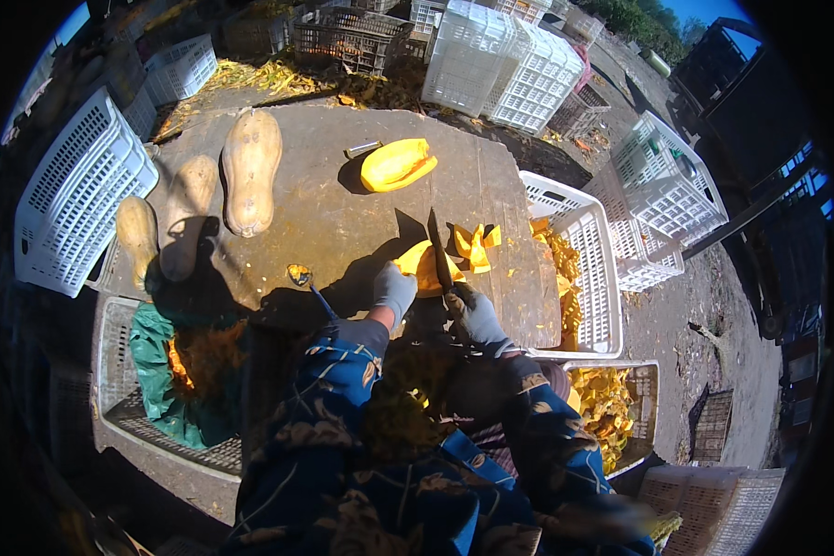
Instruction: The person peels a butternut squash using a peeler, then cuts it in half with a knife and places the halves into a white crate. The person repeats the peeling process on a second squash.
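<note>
My left hand (395,290), in a pale glove, holds a piece of orange squash (420,265) against the wooden board. In my gloved right hand (478,316) is the handle of a large knife (438,243), its dark blade upright at the right part of the squash piece. Cut squash strips (477,247) lie just right of the blade. Farther back, a peeled, hollowed squash half (397,165) rests beside a small metal tool (363,149). A spoon with a blue handle (317,297) lies left of my left hand, orange pulp in its bowl.
Whole squashes (252,170) lie on the board's (306,181) left. A white crate (608,306) of cut squash adjoins its right edge; another crate of pieces (650,410) stands nearer me. At lower left, a crate (111,361) holds a green liner (151,375) with orange pulp. Stacked crates (500,62) stand behind.
</note>
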`<state>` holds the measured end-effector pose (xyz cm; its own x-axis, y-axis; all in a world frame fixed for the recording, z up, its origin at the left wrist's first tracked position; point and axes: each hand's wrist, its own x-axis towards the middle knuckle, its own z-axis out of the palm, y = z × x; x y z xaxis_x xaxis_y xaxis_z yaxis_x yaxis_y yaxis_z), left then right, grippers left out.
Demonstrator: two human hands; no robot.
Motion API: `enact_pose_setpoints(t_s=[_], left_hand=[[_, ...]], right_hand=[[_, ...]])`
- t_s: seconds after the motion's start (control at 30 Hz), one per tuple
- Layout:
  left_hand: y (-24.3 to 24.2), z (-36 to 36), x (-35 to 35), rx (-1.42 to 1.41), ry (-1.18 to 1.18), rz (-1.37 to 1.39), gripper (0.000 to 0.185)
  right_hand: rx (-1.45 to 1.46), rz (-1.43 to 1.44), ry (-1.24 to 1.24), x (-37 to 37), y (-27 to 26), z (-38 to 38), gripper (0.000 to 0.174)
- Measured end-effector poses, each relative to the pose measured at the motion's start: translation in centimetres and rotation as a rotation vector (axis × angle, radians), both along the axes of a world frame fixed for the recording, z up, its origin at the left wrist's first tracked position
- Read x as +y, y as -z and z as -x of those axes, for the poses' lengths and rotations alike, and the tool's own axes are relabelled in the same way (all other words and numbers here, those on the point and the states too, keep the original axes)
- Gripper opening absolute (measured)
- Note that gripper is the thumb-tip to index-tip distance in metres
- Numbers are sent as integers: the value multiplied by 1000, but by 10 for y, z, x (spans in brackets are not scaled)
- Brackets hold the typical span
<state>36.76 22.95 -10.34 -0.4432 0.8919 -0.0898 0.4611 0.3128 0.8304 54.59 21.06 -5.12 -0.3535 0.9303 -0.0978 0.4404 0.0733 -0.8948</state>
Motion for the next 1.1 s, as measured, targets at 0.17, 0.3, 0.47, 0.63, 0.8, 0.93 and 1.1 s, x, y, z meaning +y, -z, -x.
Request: enact_pose_setpoints(t_s=[0.17,0.3,0.47,0.63,0.8,0.93,1.1], left_hand=[[-25,-10,5,69,35,-3,34],[25,-2,27,-459,-179,-115,36],[3,-12,20,-98,-33,-52,34],[-16,-8,8,83,-7,-99,34],[-22,-1,0,-17,-5,-126,45],[-43,-3,-8,-236,140,-73,71],[-10,0,13,-105,285,-11,99]], right_hand=[[217,267,193,-8,-70,-6,44],[234,165,111,-11,-124,16,44],[46,-180,-165,12,-33,4,43],[-56,-128,-170,14,-21,8,42],[193,112,-27,6,-38,-3,42],[468,273,222,1,-81,-24,42],[713,175,408,3,-100,-40,29]])
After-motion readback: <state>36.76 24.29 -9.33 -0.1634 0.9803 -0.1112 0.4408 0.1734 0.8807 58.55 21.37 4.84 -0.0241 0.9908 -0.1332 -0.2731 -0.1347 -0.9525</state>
